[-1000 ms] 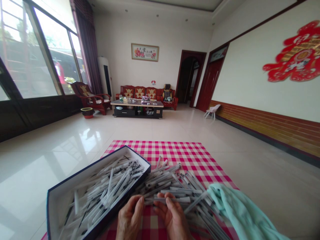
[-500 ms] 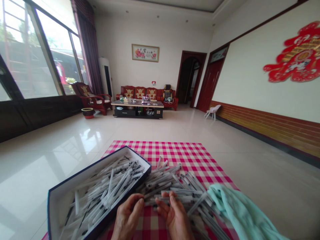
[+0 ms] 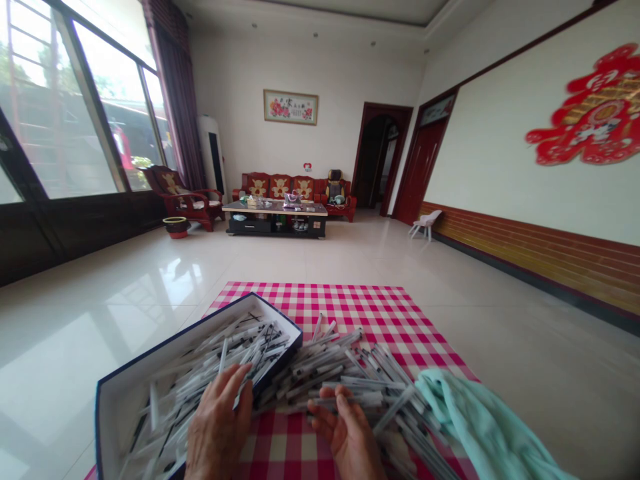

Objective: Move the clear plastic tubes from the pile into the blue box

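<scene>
My left hand point(image 3: 220, 417) is over the near right rim of a blue-edged white box point(image 3: 137, 363). Its fingers reach above the pens inside, with thumb and fingertips apart. Loose pens point(image 3: 210, 387) with clear or whitish barrels and dark parts fill the box. Beside the box, my right hand point(image 3: 347, 427) is palm up, thumb and fingers closed on a pen point(image 3: 363, 399) that points right. Around and beyond it a pile of similar pens point(image 3: 320, 363) lies on a pink-and-white checked tablecloth point(image 3: 295, 440).
A mint-green cloth point(image 3: 480, 417) is draped at the table's right side. Farther back on the tiled floor are a low coffee table point(image 3: 277, 217), a red wooden sofa point(image 3: 280, 183), an armchair point(image 3: 185, 193) and a small chair point(image 3: 426, 223).
My left hand has moved left from the pile to over the box, and its fingers have spread from a pinch. My right hand stays nearly in place.
</scene>
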The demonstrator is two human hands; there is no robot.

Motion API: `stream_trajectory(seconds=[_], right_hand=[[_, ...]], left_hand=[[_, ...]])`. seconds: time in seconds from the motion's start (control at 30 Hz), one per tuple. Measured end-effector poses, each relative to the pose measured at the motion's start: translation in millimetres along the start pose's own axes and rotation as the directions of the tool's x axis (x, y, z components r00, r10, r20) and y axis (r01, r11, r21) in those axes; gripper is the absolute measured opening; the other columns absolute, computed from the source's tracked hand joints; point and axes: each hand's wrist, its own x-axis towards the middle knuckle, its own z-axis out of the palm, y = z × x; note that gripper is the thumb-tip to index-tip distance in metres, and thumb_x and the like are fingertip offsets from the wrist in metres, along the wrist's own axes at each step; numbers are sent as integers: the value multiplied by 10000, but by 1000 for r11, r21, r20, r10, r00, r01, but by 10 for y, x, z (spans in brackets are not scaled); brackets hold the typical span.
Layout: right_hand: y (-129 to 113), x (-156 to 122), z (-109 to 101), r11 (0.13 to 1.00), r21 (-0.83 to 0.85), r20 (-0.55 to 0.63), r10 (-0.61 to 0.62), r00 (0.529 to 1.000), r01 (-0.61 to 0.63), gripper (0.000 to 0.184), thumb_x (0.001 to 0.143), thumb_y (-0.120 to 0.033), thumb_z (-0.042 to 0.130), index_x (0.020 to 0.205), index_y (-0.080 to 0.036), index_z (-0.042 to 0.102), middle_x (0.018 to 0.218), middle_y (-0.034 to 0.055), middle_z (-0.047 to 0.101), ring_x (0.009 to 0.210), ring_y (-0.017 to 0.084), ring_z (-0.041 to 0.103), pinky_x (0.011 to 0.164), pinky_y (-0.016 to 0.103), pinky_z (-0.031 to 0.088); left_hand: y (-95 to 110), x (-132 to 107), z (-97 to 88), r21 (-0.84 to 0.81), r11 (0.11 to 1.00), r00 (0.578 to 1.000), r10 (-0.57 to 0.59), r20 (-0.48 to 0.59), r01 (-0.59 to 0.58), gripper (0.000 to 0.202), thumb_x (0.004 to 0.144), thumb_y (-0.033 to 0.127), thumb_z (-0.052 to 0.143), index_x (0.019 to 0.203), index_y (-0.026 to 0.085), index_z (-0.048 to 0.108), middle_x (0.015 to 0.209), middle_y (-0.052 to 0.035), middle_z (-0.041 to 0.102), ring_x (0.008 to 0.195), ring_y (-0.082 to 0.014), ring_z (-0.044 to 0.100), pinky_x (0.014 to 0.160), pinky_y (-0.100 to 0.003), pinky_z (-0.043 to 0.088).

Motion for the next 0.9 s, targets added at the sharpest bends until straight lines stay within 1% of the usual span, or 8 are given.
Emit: stream_trajectory(seconds=[0.1,0.17,0.27,0.37,0.53,0.7,0.8,0.9], right_hand=[[-2,-11,11,1000,-20,-1,15,1000,-15,331,666,-289,803,907,-196,595,891,41,733,773,276,722,603,337,562],[1,-26,18,999,-26,5,18,1000,-18,331,679,-291,793,920,-198,586,893,40,730,767,266,722,617,341,561],[11,-47,24,1000,-26,24,17,1000,-16,299,722,-293,760,939,-203,574,902,36,727,760,249,720,637,347,558],[16,-53,24,999,-43,31,26,999,-25,289,736,-294,748,944,-203,569,905,37,724,751,247,719,633,350,557],[-15,-39,0,999,-41,20,16,1000,-15,299,722,-294,759,950,-208,585,929,42,726,763,259,721,628,348,561],[-69,-12,-12,1000,-12,-3,-20,1000,20,298,685,-291,787,916,-210,618,913,38,736,777,276,721,591,338,561],[-99,0,-11,1000,14,-15,-23,1000,23,299,669,-284,797,903,-206,628,915,45,740,801,287,717,591,342,563],[-116,-5,-17,999,29,14,-17,1000,16,292,684,-293,780,915,-207,624,925,47,738,834,292,712,626,353,564]], left_hand=[[172,-99,100,-198,967,985,170,20,-163,206,842,285,529,971,230,679,995,-59,706,888,-196,676,755,-279,549],[286,-172,176,-298,927,966,254,50,-229,186,844,270,544,975,223,667,956,-57,704,858,-178,673,746,-249,546],[402,-260,264,-377,888,943,319,91,-264,159,859,234,528,961,215,649,847,-43,691,761,-155,663,678,-219,533],[440,-289,281,-405,881,938,322,132,-245,164,886,216,482,860,221,644,709,-14,644,653,-138,634,603,-204,503],[365,-174,129,-403,898,935,282,214,-178,226,908,221,430,789,225,623,707,-10,621,655,-138,623,611,-211,485],[79,53,-106,-363,929,930,195,312,-73,198,889,264,449,836,258,640,764,2,675,685,-144,650,626,-217,492],[-149,157,-209,-278,960,955,86,284,-4,184,855,326,481,820,272,654,771,18,705,694,-153,669,626,-217,491],[-319,212,-262,-115,985,975,-101,198,126,190,813,349,503,825,269,674,773,19,729,700,-174,687,631,-233,494]])
